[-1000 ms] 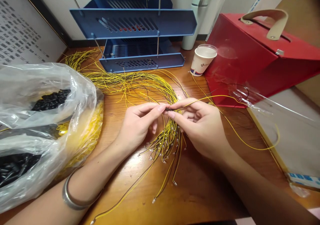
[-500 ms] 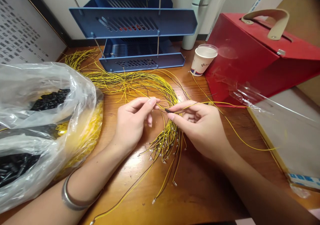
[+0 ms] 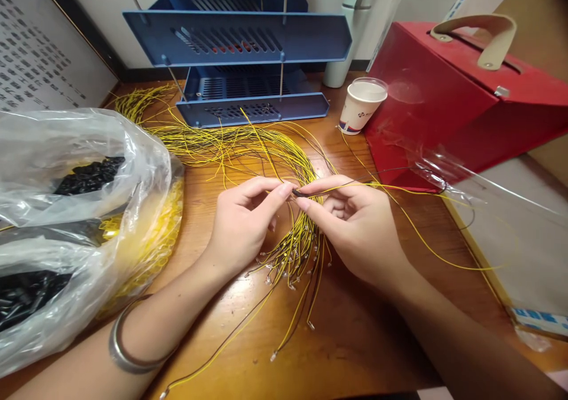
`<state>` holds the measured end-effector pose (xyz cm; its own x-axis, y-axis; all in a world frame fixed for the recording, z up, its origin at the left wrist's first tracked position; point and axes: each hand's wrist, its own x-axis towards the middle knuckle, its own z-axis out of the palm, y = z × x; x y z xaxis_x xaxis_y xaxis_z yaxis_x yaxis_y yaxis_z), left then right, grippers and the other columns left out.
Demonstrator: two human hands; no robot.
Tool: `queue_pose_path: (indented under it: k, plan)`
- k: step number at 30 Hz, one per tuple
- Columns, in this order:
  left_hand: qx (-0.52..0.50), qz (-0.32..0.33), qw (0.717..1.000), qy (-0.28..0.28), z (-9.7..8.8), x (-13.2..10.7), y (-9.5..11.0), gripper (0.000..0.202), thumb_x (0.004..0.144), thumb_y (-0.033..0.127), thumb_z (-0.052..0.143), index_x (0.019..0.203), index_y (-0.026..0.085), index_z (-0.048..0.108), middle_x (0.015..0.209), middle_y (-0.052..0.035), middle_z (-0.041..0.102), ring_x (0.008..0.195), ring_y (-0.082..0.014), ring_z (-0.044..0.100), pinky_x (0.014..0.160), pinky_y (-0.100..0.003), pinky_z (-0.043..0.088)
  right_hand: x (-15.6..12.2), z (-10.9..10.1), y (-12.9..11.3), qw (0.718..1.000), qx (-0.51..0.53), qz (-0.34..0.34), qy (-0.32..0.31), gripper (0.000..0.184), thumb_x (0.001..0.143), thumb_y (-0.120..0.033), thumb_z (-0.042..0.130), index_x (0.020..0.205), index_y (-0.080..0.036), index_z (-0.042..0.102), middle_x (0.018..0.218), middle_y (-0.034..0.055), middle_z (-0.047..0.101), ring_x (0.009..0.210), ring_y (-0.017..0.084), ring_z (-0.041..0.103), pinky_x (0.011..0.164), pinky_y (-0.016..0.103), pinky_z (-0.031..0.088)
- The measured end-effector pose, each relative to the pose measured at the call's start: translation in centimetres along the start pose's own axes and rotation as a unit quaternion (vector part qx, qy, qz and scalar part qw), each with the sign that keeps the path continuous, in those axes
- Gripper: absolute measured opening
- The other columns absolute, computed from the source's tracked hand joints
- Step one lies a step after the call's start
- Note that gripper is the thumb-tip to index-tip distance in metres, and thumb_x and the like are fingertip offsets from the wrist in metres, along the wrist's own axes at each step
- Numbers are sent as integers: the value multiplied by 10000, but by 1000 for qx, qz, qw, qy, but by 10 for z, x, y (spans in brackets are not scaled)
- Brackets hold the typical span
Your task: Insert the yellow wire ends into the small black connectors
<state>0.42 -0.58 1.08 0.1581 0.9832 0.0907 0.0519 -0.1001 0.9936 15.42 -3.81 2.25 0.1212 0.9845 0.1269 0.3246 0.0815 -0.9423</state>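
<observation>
In the head view, my right hand (image 3: 361,222) pinches a small black sleeve (image 3: 298,193) between thumb and forefinger. A yellow wire (image 3: 403,187) and a dark one trail off to the right from this grip. My left hand (image 3: 248,216) is closed in a pinch at the sleeve's left end, its fingertips almost meeting those of the right. Its fingers partly hide what they hold. Beneath both hands lies a thick bundle of yellow and black wires (image 3: 295,151), with small clear tips (image 3: 290,281) fanned out on the wooden table (image 3: 355,341).
At left, a clear plastic bag (image 3: 146,145) holds black sleeves (image 3: 91,178) and yellow loops (image 3: 160,240). Behind stand a blue two-tier rack (image 3: 248,36), a pale bottle (image 3: 339,51) and a paper cup (image 3: 361,107). A red box (image 3: 426,98) occupies the right.
My left hand has moved slightly right, closing on the sleeve's left end. A yellow wire end now sticks up beyond the left fingers. The right hand has barely moved.
</observation>
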Motion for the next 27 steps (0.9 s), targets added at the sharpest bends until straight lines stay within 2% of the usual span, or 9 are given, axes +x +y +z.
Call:
queue_pose_path:
  k: [6, 11, 15, 18, 24, 27]
  plan:
    - [-15, 3, 1000, 25, -1, 2, 1, 145, 834, 293, 687, 755, 173, 706, 562, 34, 571, 460, -65, 468, 457, -194, 388, -1, -1, 0, 999, -31, -17, 11, 127, 787, -275, 707, 854, -171, 735, 512, -43, 491, 414, 57, 339, 383, 219, 242]
    - [-67, 21, 994, 79, -2, 4, -4, 135, 843, 314, 679, 798, 187, 674, 669, 24, 595, 463, -60, 465, 442, -204, 399, -1, -1, -1, 999, -30, -18, 22, 111, 777, -263, 720, 846, -177, 736, 503, -43, 500, 412, 62, 345, 387, 224, 246]
    - [-85, 48, 991, 94, -3, 2, -6, 145, 896, 353, 607, 837, 221, 625, 584, 44, 522, 469, -88, 476, 459, -217, 408, -2, -1, 0, 999, -28, -19, 22, 96, 784, -259, 714, 840, -183, 731, 481, -52, 478, 406, 63, 332, 386, 226, 237]
    - [-50, 46, 996, 64, 0, -1, -4, 194, 916, 394, 569, 840, 217, 593, 568, 44, 524, 465, -93, 482, 461, -217, 401, -2, -1, 0, 999, -32, -30, 25, 78, 786, -253, 711, 827, -187, 724, 484, -54, 481, 408, 63, 339, 392, 226, 250]
    - [31, 39, 996, -75, 1, -6, -6, 332, 925, 405, 551, 690, 173, 582, 545, 26, 509, 473, -89, 455, 475, -222, 371, -1, -2, -1, 997, -47, -56, 4, 89, 790, -243, 699, 854, -187, 726, 548, -37, 549, 426, 64, 371, 398, 222, 285]
    - [46, 38, 994, -90, -1, -6, -7, 323, 935, 385, 535, 700, 174, 602, 562, 18, 520, 496, -96, 463, 468, -222, 350, -1, -2, 0, 997, -48, -60, -5, 131, 789, -223, 696, 913, -193, 725, 626, -27, 614, 433, 59, 390, 406, 220, 309]
